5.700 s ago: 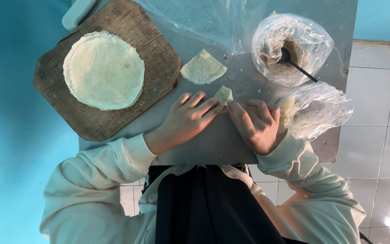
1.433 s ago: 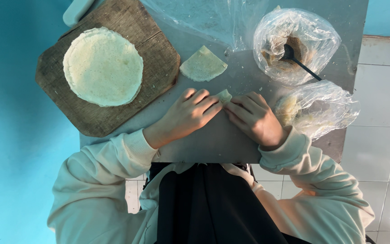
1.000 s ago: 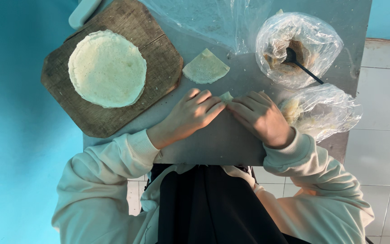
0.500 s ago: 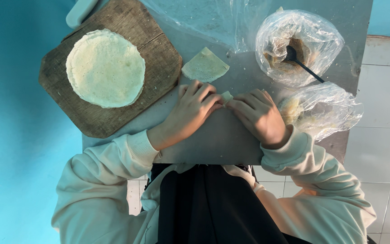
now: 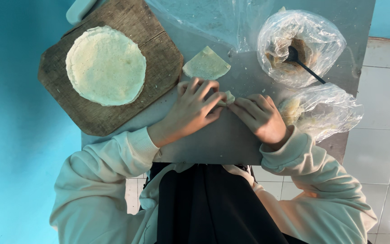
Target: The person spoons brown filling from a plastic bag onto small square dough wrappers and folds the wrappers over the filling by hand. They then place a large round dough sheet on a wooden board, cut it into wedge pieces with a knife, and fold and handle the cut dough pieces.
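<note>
Both my hands meet at the middle of the grey table point(image 5: 213, 144) over a small pale piece of folded dough wrapper point(image 5: 228, 96). My left hand point(image 5: 195, 106) covers its left side with curled fingers, and my right hand point(image 5: 260, 117) pinches its right side. Only a small corner of the wrapper shows between my fingertips. A folded triangular wrapper point(image 5: 206, 64) lies just beyond my left hand.
A round stack of flat dough sheets point(image 5: 106, 64) rests on a worn wooden board point(image 5: 159, 58) at the left. At the right a bowl in a plastic bag point(image 5: 301, 45) holds filling and a black spoon point(image 5: 303, 63). Another plastic bag point(image 5: 321, 110) lies beside my right hand. Clear plastic film point(image 5: 213, 20) lies at the back.
My hands stay together on the small wrapper, with the fingers shifting slightly as they fold it. The rest of the table is unchanged.
</note>
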